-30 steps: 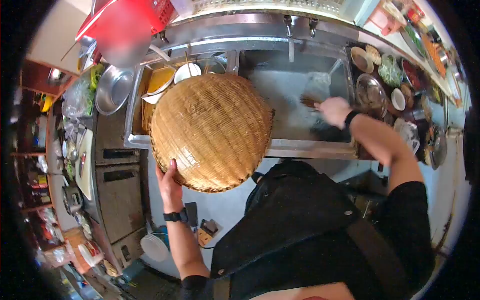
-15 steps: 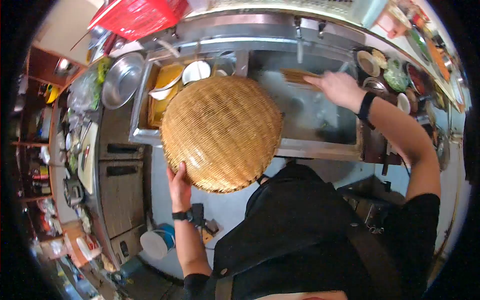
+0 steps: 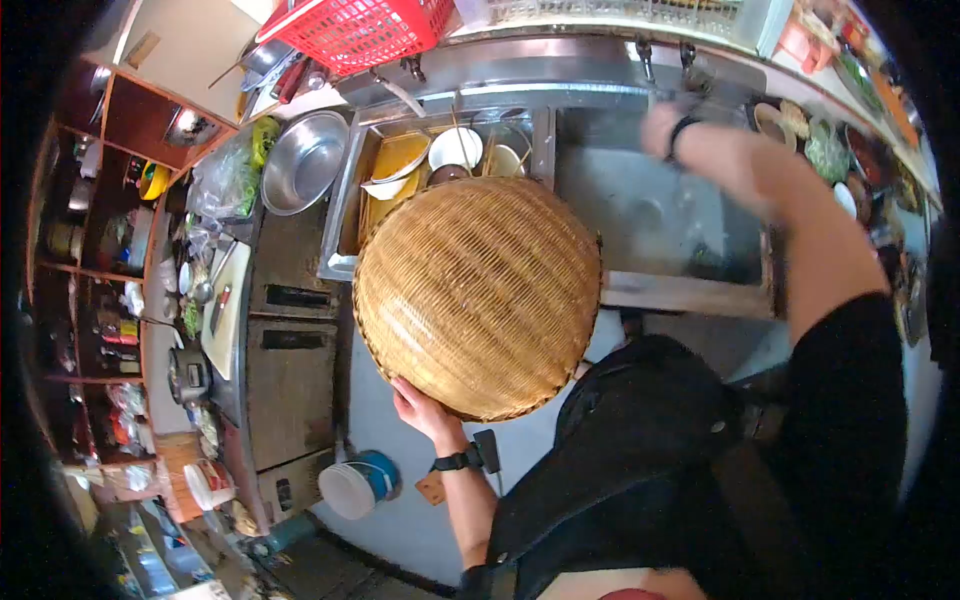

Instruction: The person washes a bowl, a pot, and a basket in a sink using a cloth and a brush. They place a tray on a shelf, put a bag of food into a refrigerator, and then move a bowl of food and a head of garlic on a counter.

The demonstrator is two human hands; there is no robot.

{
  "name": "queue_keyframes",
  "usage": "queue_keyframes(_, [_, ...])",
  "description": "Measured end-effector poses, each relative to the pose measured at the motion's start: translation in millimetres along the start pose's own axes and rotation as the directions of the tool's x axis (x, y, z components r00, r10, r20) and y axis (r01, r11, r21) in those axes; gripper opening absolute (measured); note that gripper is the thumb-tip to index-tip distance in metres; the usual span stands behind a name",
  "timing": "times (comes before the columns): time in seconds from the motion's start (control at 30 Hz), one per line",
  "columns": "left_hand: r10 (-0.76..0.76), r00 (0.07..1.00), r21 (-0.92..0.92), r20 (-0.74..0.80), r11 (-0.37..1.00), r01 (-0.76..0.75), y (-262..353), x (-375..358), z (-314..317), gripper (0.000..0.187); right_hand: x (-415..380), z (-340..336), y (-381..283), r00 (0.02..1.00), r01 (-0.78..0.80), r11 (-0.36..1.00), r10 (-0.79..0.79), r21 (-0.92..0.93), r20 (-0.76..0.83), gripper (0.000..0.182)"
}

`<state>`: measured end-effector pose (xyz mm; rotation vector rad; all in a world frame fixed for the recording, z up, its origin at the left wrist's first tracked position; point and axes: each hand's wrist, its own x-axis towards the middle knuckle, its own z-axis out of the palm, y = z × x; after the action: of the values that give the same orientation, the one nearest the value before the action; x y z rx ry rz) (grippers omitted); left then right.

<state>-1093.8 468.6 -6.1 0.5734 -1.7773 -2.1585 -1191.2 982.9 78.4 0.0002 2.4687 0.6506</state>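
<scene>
A round woven bamboo basket is held with its domed underside facing up, in front of the sinks. My left hand grips its near left rim; part of the fingers is hidden under the weave. My right hand is smeared by motion over the back of the right sink basin, close to the faucet. Its fingers do not show clearly, and I cannot make out anything in them. The left sink basin holds white bowls and yellowish water.
A steel bowl stands left of the sinks, beside a bagged vegetable. On the left counter lies a white cutting board with a knife. A red plastic basket is at the back. A bucket stands on the floor.
My right hand has moved back toward the faucet; the bamboo brush it held over the right basin no longer shows clearly. The view has shifted, and the basket appears turned slightly.
</scene>
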Motion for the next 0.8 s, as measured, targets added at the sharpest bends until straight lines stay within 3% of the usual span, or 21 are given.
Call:
queue_keyframes(0.03, [0.024, 1.000, -0.094, -0.019, 0.995, -0.026, -8, 2, -6, 0.045, -4, 33, 32, 0.993, 0.002, 0.990, 0.014, -0.139, 0.119, 0.033])
queue_keyframes(0.1, [-0.051, 0.998, -0.089, 0.023, 0.995, 0.052, 6, 1, -18, 0.046, -69, 21, 34, 0.996, -0.006, 0.938, 0.035, 0.348, -0.078, 0.047])
queue_keyframes(0.17, [0.015, 0.999, -0.006, 0.033, 1.000, -0.014, -1, 18, -27, 0.048, -102, 28, 16, 0.952, 0.094, 0.752, 0.123, 0.652, -0.279, 0.059])
queue_keyframes(0.2, [0.028, 0.998, -0.066, 0.058, 0.998, -0.024, 10, 20, -20, 0.051, -114, 40, 3, 0.948, 0.076, 0.739, 0.156, 0.670, -0.279, 0.059])
queue_keyframes(0.23, [0.034, 0.996, -0.115, 0.084, 0.993, -0.024, 20, 20, -18, 0.055, -126, 57, -17, 0.866, 0.170, 0.630, 0.272, 0.758, -0.420, 0.055])
queue_keyframes(0.3, [0.144, 0.969, -0.080, 0.200, 0.988, -0.130, 35, 31, -13, 0.054, -162, 66, -38, 0.844, 0.147, 0.604, 0.335, 0.783, -0.418, 0.041])
queue_keyframes(0.37, [0.103, 0.941, -0.080, 0.322, 0.993, -0.081, 63, 29, 1, 0.056, -195, 90, -58, 0.679, 0.263, 0.534, 0.489, 0.804, -0.547, 0.027])
queue_keyframes(0.4, [0.101, 0.886, -0.027, 0.453, 0.995, -0.100, 79, 27, 4, 0.062, -213, 99, -68, 0.679, 0.228, 0.523, 0.519, 0.821, -0.519, 0.027])
queue_keyframes(0.43, [0.074, 0.795, 0.000, 0.603, 0.996, -0.092, 99, 20, 15, 0.066, -227, 109, -76, 0.524, 0.259, 0.539, 0.619, 0.801, -0.586, 0.026])
queue_keyframes(0.47, [0.060, 0.763, 0.025, 0.644, 0.995, -0.099, 102, 19, 19, 0.070, -243, 119, -82, 0.343, 0.284, 0.568, 0.692, 0.773, -0.635, 0.025])
queue_keyframes(0.5, [0.047, 0.729, 0.049, 0.683, 0.993, -0.109, 113, 6, 33, 0.074, -266, 121, -84, 0.705, 0.250, 0.070, 0.670, 0.966, -0.231, 0.022])
queue_keyframes(0.57, [0.048, 0.559, 0.059, 0.828, 0.983, -0.172, 130, -21, 56, 0.086, -280, 151, -102, 0.738, 0.365, -0.390, 0.675, 0.846, -0.007, 0.023])
queue_keyframes(0.6, [0.038, 0.561, 0.055, 0.827, 0.988, -0.147, 138, -34, 67, 0.089, -296, 151, -105, 0.719, 0.363, -0.396, 0.695, 0.843, 0.017, 0.023])
queue_keyframes(0.63, [0.020, 0.566, 0.056, 0.824, 0.992, -0.117, 148, -44, 78, 0.092, -312, 140, -104, 0.826, 0.379, -0.642, 0.560, 0.667, 0.070, 0.029])
queue_keyframes(0.67, [0.020, 0.563, 0.068, 0.826, 0.988, -0.135, 152, -50, 84, 0.079, -321, 135, -104, 0.913, 0.338, -0.835, 0.402, 0.434, 0.063, 0.038])
queue_keyframes(0.7, [0.029, 0.563, 0.081, 0.826, 0.982, -0.169, 158, -62, 91, 0.062, -323, 142, -106, 0.938, 0.337, -0.868, 0.345, 0.365, -0.046, 0.049])
queue_keyframes(0.77, [0.007, 0.531, 0.124, 0.847, 0.970, -0.209, 165, -84, 103, 0.049, -331, 139, -119, 0.884, 0.389, -0.917, 0.397, -0.083, -0.245, 0.051])
queue_keyframes(0.8, [0.001, 0.512, 0.129, 0.859, 0.967, -0.219, 167, -94, 110, 0.049, -335, 133, -126, 0.880, 0.401, -0.911, 0.413, -0.102, -0.233, 0.051])
